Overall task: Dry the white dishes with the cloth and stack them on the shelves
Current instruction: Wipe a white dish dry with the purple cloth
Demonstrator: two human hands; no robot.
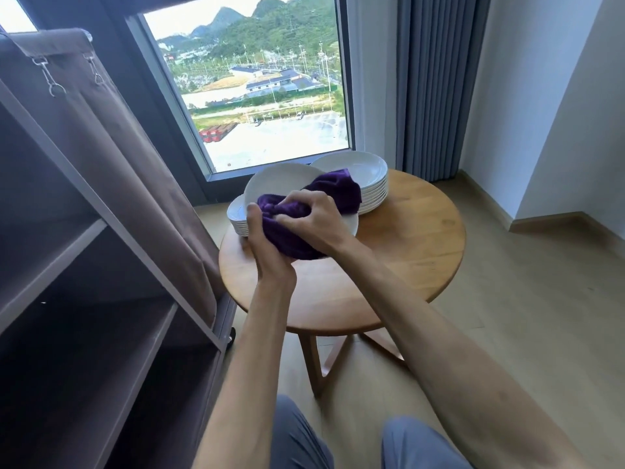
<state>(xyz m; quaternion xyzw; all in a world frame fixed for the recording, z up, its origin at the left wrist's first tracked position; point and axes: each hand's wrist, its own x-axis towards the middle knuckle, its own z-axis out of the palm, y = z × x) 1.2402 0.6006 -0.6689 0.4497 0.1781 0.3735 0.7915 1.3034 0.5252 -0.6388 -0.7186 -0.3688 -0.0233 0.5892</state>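
Early stage: shelves (pixel 101 258) bare, two stacks (pixel 368 184) on bench (pixel 406 245). Left hand (pixel 267 245) grips plate (pixel 280 181) through cloth (pixel 291 231); right hand (pixel 314 218) clenched on cloth, wiping.

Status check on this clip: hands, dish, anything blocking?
Left hand holds the plate; right hand shut on the purple cloth, wiping it. Two stacks wait on the table. Shelves bare, path clear.

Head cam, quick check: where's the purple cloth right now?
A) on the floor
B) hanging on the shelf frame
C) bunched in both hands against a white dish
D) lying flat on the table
C: the purple cloth is bunched between the left hand and right hand, pressed against the white dish held above the table.
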